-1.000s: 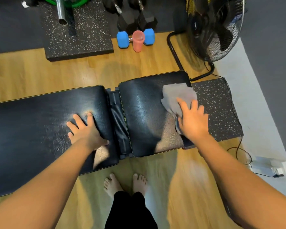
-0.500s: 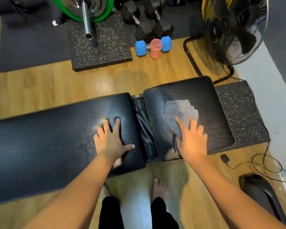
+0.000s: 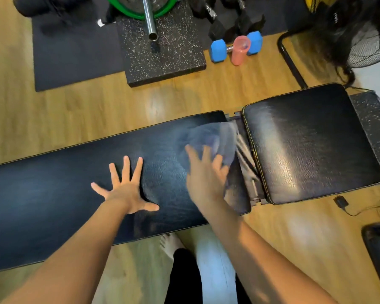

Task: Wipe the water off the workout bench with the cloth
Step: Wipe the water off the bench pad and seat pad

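Note:
The black padded workout bench (image 3: pixel 53 194) runs across the view, its long back pad on the left and its square seat pad (image 3: pixel 312 145) on the right, with a hinge gap between them. A grey cloth (image 3: pixel 208 137), blurred by motion, lies on the right end of the long pad. My right hand (image 3: pixel 204 174) presses on the cloth with straight spread fingers. Flat on the long pad to the left rests my left hand (image 3: pixel 127 187), fingers splayed wide and holding nothing. Faint wet streaks show on the seat pad's left part.
Beyond the bench lie a speckled rubber block (image 3: pixel 162 51) with a steel bar (image 3: pixel 149 18), a blue dumbbell (image 3: pixel 217 50) and a pink cup (image 3: pixel 240 50). A floor fan (image 3: pixel 364 47) stands at far right. A cable and plug (image 3: pixel 341 201) lie on the wood floor.
My right hand swept the cloth leftward from the seat pad across the gap onto the long pad. My left hand shifted left and spread its fingers wider.

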### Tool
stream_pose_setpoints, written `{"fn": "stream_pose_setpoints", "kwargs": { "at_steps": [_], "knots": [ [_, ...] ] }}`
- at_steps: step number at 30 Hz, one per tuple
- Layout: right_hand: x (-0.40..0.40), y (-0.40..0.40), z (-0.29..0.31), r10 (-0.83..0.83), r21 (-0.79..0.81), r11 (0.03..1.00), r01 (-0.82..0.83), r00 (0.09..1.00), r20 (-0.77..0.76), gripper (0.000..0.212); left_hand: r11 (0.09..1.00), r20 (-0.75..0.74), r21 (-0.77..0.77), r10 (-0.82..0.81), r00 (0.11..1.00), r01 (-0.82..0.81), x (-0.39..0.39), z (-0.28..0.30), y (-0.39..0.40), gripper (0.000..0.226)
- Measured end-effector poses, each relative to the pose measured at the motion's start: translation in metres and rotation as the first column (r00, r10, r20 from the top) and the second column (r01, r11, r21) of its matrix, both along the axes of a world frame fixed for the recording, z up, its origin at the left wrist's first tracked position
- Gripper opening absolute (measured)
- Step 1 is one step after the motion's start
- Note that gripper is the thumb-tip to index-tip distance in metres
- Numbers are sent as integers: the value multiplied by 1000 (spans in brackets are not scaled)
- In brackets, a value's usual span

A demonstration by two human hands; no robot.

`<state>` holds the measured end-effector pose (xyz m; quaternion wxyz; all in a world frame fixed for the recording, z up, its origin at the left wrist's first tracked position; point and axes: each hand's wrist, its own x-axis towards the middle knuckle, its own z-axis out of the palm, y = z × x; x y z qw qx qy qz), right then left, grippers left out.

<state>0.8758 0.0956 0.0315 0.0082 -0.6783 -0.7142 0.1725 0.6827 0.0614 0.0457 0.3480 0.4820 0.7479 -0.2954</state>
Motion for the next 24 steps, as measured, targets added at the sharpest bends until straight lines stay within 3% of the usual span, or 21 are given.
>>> {"fn": "stream_pose_setpoints", "kwargs": {
  "at_steps": [2, 4, 7, 11, 15, 18, 20, 24],
  "knots": [
    [-20, -42, -5, 232, 36, 972, -232, 973, 11, 62, 1000, 63, -4, 22, 998, -22, -7, -4, -4, 149],
    [-14, -82, -12, 455, 42, 888, -459, 888, 70, 61, 999, 72, -7, 36, 997, -36, -9, -13, -5, 141],
    [21, -87, -19, 565, 90, 814, -574, 818, 110, 60, 996, 81, -69, 58, 995, -52, -8, -13, -1, 149],
    [52, -19, -18, 445, 29, 887, -461, 869, 216, 80, 994, 131, -91, 69, 989, -57, -11, -12, 1, 155],
    [48, 59, -10, 89, -8, 996, -89, 970, 227, 70, 991, 118, -119, 68, 991, -53, -9, -9, 3, 155],
    [26, 88, -10, -142, -63, 986, 155, 975, 170, 64, 990, 127, -133, 70, 989, -53, -9, -8, 4, 155],
    [10, 68, -7, -97, -27, 994, 105, 973, 208, 69, 989, 131, -136, 75, 989, -57, -9, -7, 5, 155],
    [-9, -30, -11, 274, 31, 957, -287, 937, 215, 75, 990, 149, -133, 70, 986, -51, -10, -6, 4, 154]
  ]
}}
